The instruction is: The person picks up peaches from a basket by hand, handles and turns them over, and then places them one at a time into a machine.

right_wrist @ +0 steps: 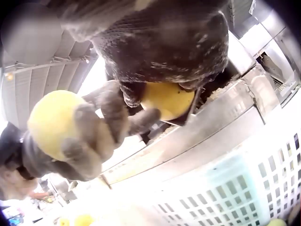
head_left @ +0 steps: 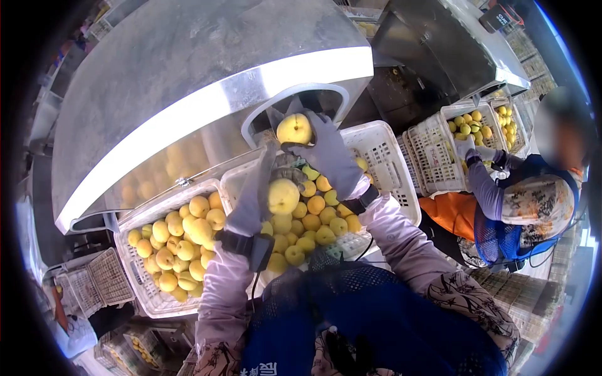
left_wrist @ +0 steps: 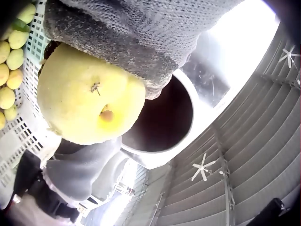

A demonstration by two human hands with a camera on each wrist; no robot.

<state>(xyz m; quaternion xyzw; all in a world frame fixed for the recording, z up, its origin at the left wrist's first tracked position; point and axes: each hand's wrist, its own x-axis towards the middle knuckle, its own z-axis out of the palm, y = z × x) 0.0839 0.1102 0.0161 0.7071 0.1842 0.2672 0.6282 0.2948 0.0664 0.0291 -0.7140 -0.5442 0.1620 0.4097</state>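
Note:
Grey knitted gloves cover both hands. My left hand (head_left: 253,195) grips a yellow peach (head_left: 283,196) above the middle crate; in the left wrist view this peach (left_wrist: 89,96) shows its stem hollow and a small dark mark. Farther forward, at the round metal-rimmed opening (head_left: 249,125), my right hand (head_left: 332,156) holds another yellow peach (head_left: 294,128). In the right wrist view, dirty glove fingers (right_wrist: 164,56) partly cover that peach (right_wrist: 168,100), while the left hand's peach (right_wrist: 56,125) shows beside it. Below both hands stands a white crate (head_left: 401,182) of peaches.
A second white crate (head_left: 141,301) full of peaches (head_left: 182,247) stands at the left. Ahead rises a large metal machine housing (head_left: 207,56). At the right a person in a blue vest (head_left: 501,235) works by more fruit crates (head_left: 433,156).

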